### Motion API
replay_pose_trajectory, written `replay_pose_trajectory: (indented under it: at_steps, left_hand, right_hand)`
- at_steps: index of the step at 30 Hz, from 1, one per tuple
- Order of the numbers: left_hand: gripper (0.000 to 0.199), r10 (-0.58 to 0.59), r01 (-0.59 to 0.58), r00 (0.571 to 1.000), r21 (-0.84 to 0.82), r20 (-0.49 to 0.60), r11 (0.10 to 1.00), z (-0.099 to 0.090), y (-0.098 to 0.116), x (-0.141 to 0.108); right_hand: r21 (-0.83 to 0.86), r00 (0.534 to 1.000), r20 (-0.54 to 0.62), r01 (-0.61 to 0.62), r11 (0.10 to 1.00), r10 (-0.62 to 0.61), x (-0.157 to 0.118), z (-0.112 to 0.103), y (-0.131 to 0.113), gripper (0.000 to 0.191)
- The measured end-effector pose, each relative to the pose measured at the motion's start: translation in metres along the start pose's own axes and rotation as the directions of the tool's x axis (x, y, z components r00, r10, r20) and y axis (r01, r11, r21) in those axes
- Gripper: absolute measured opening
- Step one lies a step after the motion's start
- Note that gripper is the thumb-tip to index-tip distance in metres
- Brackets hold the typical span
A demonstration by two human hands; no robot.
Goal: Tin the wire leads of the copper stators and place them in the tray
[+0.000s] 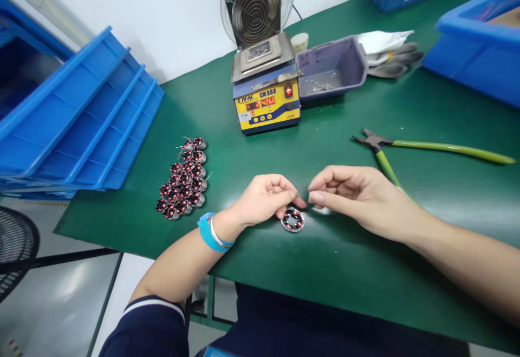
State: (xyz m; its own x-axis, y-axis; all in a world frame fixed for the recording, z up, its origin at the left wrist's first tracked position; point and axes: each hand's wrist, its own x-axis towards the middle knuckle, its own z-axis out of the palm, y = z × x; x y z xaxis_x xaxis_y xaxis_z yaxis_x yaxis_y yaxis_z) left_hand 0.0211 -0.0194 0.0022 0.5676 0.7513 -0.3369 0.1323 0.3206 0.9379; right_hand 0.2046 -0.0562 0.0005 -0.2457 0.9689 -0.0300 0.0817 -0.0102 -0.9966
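My left hand (266, 200), with a blue wrist strap and a silver bangle above it, has its fingers closed on a small ring-shaped motor stator (299, 220) with copper windings. The stator's open face is turned up, just over the green table. Just right of it, my right hand (357, 197) has thumb and index finger drawn into a pinch; anything between them is too fine to see. Green-handled cutting pliers (376, 140) lie open beyond my right hand. More wound stators (184, 181) stand grouped at left, some with loose wire ends.
A yellow-and-blue solder pot (268, 105) with a lit display stands at the back, a fan (255, 5) behind it. Beside it are a grey-purple bin (333, 70) and gloves (392, 62). Blue crates (81, 113) lean at left; a blue bin (475, 53) stands at right.
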Motion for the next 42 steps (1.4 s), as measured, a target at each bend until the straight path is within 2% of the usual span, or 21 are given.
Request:
replay_pose_trajectory:
  at_steps: [3,5,7,10,13,15,18,24,32,35,38,42]
  left_hand:
    - [0.021,0.009,-0.009,1.0,-0.001,0.008,1.0,-0.001,0.0,0.0]
    - [0.021,0.013,-0.013,1.0,-0.008,0.017,1.0,-0.001,0.0,0.0]
    - [0.022,0.012,-0.012,1.0,-0.011,0.026,1.0,-0.001,0.001,0.0]
    - [0.025,-0.004,0.004,1.0,0.002,0.021,1.0,0.001,0.002,0.0]
    - [0.027,-0.011,0.011,1.0,0.014,0.004,1.0,0.002,0.002,-0.001]
    - [0.028,-0.004,0.004,1.0,0.021,-0.003,1.0,0.002,0.002,-0.001]
    - [0.029,0.003,-0.002,1.0,0.038,-0.007,0.999,0.002,0.001,-0.001]
    - [0.027,0.013,-0.013,1.0,0.025,0.003,1.0,0.002,0.002,-0.001]
    - [0.028,0.011,-0.011,1.0,0.026,0.003,1.0,0.002,0.002,0.0]
    - [0.028,0.017,-0.018,1.0,0.013,0.009,1.0,0.002,0.002,0.0]
    - [0.029,0.013,-0.013,1.0,0.008,0.011,1.0,0.002,0.002,0.0]
    - [0.027,0.017,-0.017,1.0,0.004,0.025,1.0,0.002,0.002,0.0]
  right_hand:
    - [-0.215,0.984,-0.067,0.146,0.966,-0.164,0.0,-0.001,0.002,0.025]
    - [-0.364,0.959,-0.036,0.25,0.897,-0.281,0.001,0.0,0.004,0.019]
    - [-0.437,0.94,0.02,0.314,0.843,-0.34,0.001,0.002,0.005,0.018]
    - [-0.476,0.939,0.036,0.316,0.821,-0.341,0.001,0.004,0.005,0.02]
    - [-0.463,0.953,0.042,0.284,0.84,-0.299,0.0,0.006,0.005,0.022]
    - [-0.476,0.954,-0.004,0.263,0.839,-0.301,0.0,0.006,0.005,0.022]
    - [-0.548,0.918,-0.102,0.271,0.791,-0.384,-0.001,0.005,0.005,0.018]
    - [-0.534,0.877,0.01,0.411,0.739,-0.481,-0.006,0.006,0.008,0.015]
    - [-0.526,0.899,0.008,0.377,0.763,-0.438,-0.009,0.006,0.01,0.016]
    - [-0.527,0.891,0.029,0.399,0.751,-0.453,-0.01,0.005,0.011,0.015]
    - [-0.614,0.843,0.078,0.461,0.64,-0.533,-0.009,0.003,0.011,0.015]
    - [-0.755,0.721,0.229,0.555,0.348,-0.654,-0.004,-0.003,0.012,0.018]
